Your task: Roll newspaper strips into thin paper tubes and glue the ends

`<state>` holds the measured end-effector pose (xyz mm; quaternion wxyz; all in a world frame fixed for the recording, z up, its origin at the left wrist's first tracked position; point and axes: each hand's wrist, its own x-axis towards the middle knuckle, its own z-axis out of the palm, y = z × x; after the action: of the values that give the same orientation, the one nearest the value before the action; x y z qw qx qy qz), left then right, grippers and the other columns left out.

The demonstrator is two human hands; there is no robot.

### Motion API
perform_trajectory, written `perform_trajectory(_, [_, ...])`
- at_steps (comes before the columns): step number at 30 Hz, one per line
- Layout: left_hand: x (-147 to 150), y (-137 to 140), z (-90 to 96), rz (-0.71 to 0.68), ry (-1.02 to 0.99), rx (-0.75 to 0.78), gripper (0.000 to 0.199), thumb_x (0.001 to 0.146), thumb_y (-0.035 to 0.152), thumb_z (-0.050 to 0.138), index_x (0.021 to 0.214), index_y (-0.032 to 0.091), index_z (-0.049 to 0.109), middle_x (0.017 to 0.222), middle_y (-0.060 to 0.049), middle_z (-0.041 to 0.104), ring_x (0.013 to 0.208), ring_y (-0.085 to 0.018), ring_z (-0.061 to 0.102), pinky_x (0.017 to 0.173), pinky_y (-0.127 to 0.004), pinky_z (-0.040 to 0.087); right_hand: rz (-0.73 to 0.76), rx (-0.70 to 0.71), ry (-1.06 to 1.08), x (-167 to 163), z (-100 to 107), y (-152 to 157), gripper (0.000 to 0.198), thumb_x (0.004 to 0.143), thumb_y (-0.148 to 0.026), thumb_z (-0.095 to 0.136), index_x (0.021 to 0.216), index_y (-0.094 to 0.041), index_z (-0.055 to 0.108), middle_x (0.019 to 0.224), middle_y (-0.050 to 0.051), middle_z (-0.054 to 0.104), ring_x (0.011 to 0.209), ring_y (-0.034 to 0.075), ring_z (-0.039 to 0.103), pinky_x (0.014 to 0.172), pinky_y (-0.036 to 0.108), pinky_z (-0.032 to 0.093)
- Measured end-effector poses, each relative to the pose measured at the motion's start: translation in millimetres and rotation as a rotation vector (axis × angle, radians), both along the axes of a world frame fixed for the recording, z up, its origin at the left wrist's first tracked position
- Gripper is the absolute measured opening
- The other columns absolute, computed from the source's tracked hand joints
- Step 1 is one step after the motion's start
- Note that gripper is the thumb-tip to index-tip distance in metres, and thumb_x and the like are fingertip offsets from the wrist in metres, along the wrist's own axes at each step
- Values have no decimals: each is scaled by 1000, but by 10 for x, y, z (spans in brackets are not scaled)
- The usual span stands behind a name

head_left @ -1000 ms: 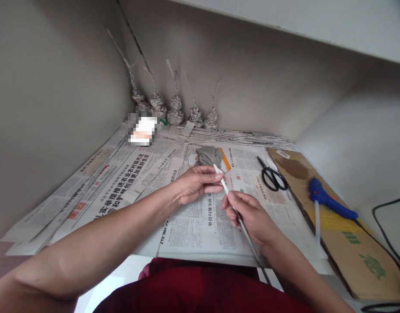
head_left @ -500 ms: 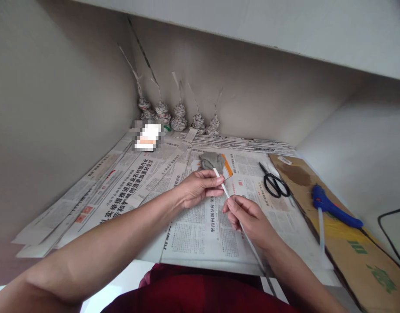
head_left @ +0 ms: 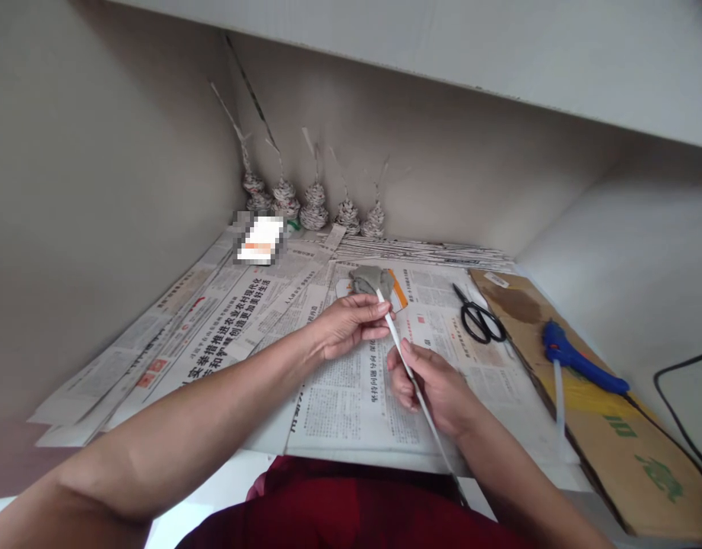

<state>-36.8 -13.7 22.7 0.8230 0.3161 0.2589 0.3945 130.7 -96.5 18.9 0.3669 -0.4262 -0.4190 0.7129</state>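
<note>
A thin white rolled-paper stick (head_left: 394,336) slants from above the newspaper down toward my lap. Close to its upper tip, my left hand (head_left: 359,324) pinches it between thumb and fingers. Lower down, my right hand (head_left: 427,381) is loosely curled about the same stick, which runs between the raised thumb and the bent fingers. The stick's lower end passes beyond the table's front edge. Just behind the left fingertips lies a crumpled grey cloth (head_left: 370,280), resting partly on an orange-and-white piece (head_left: 399,288).
Newspaper sheets (head_left: 351,415) cover the table. Black scissors (head_left: 481,320) lie at right, beside cardboard (head_left: 602,450) bearing a blue glue gun (head_left: 585,364). Several woven paper gourd shapes (head_left: 315,206) stand along the back wall near a pile of paper sticks (head_left: 431,250). A pixelated bright object (head_left: 260,240) sits left.
My right hand has loosened its pinch on the paper stick, its thumb lifting and the fingers opening slightly. My left hand keeps its hold near the tip. The view has shifted slightly.
</note>
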Motion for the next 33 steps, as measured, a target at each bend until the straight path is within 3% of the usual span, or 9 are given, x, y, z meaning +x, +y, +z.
perform_trajectory(2, [-2, 13, 7, 38, 7, -5, 9, 74, 12, 71, 80, 9, 65, 78, -7, 68, 70, -11, 67, 64, -19, 57, -94, 115, -183, 1, 4, -16, 32, 89, -48, 51, 80, -17, 56, 51, -5, 44, 44, 8, 39, 43, 21, 30])
perform_trajectory(4, [-5, 15, 15, 49, 7, -3, 9, 74, 11, 71, 81, 8, 66, 78, -7, 68, 69, -10, 66, 64, -19, 57, -92, 127, -197, 13, 15, -21, 33, 89, -47, 50, 76, -18, 53, 49, -6, 41, 44, 7, 37, 44, 21, 30])
perform_trajectory(8, [-15, -1, 21, -8, -24, 33, 13, 72, 14, 74, 82, 9, 66, 79, -5, 67, 68, -9, 65, 64, -18, 56, 126, -103, 180, 28, 34, -3, 37, 92, -46, 43, 65, -21, 41, 42, -9, 27, 37, 8, 26, 38, 21, 20])
perform_trajectory(11, [-21, 5, 14, -39, -50, 57, 17, 69, 16, 77, 79, 9, 65, 76, -4, 67, 66, -9, 64, 63, -18, 56, 178, -146, 285, 12, 20, -4, 37, 93, -44, 40, 64, -21, 41, 41, -8, 25, 36, 8, 25, 37, 22, 19])
perform_trajectory(17, [-30, 64, 9, 90, -6, 20, 13, 70, 13, 75, 75, 9, 65, 72, -4, 66, 63, -8, 64, 59, -16, 54, 22, 117, -111, 5, -14, -96, 32, 94, -44, 44, 79, -17, 54, 48, -6, 39, 43, 7, 34, 45, 22, 27])
perform_trajectory(19, [-32, 75, 8, 108, 12, 18, 9, 72, 12, 73, 76, 9, 65, 71, -5, 66, 62, -9, 64, 59, -17, 55, 12, 143, -155, 17, -9, -117, 34, 94, -45, 42, 81, -17, 56, 47, -6, 40, 43, 8, 35, 46, 22, 28])
perform_trajectory(24, [-32, 70, 6, 100, -7, 31, 2, 78, 8, 67, 80, 8, 67, 69, -5, 67, 62, -9, 65, 63, -18, 57, 45, -6, 86, 49, 13, -98, 36, 93, -47, 42, 76, -18, 54, 41, -8, 33, 37, 7, 27, 40, 21, 24])
perform_trajectory(27, [-37, 58, 24, 86, -26, 40, 9, 81, 6, 62, 88, 7, 69, 74, -7, 69, 66, -10, 67, 67, -19, 57, 67, -61, 204, 77, 27, -70, 33, 92, -45, 44, 75, -19, 54, 39, -9, 29, 36, 8, 27, 39, 22, 22])
perform_trajectory(33, [-54, 32, 62, 1, -34, 65, 23, 83, 8, 61, 104, 10, 68, 82, -8, 70, 74, -10, 68, 72, -20, 57, 76, -91, 239, 114, 21, -51, 33, 92, -46, 45, 75, -20, 54, 38, -9, 27, 37, 8, 28, 40, 22, 22])
